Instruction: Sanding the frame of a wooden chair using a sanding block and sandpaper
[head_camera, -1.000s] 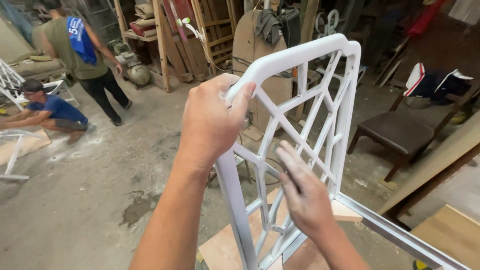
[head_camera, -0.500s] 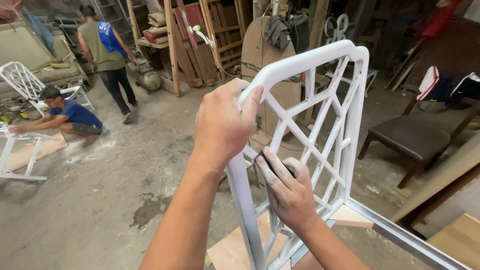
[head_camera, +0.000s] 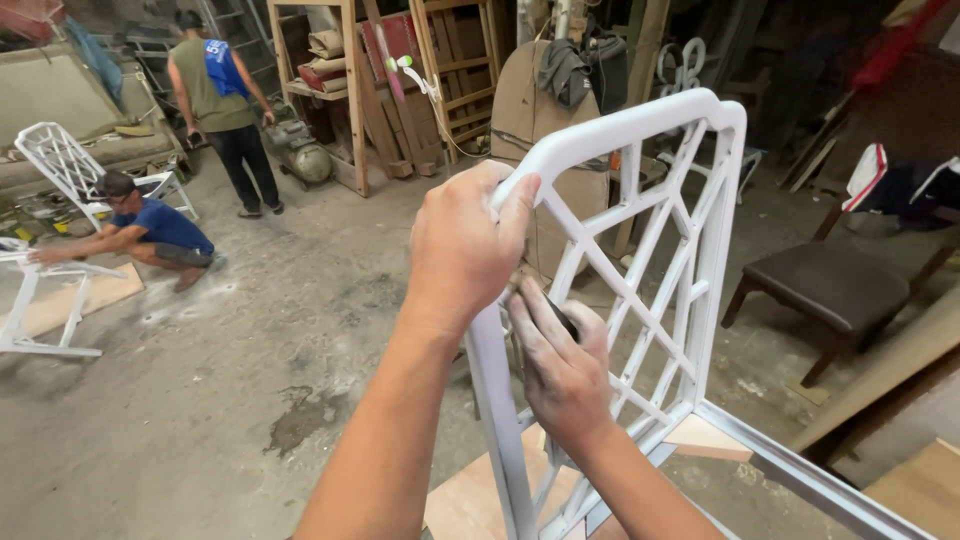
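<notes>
Center frame, the left hand (head_camera: 462, 250) is gripping the white chair back (head_camera: 650, 260) top rail, probably steadying it, while the right hand (head_camera: 560, 375) is pinching a dark sanding pad (head_camera: 558, 318) against the lattice just below.

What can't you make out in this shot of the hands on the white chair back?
Head view only:
- Dark thing under the right hand: fingers cover it, kind unclear.
- White chair back: its lower end is cut off by the bottom edge.
- Left hand grip: palm side faces away.
- Wooden shelves: contents too small and dim.
</notes>
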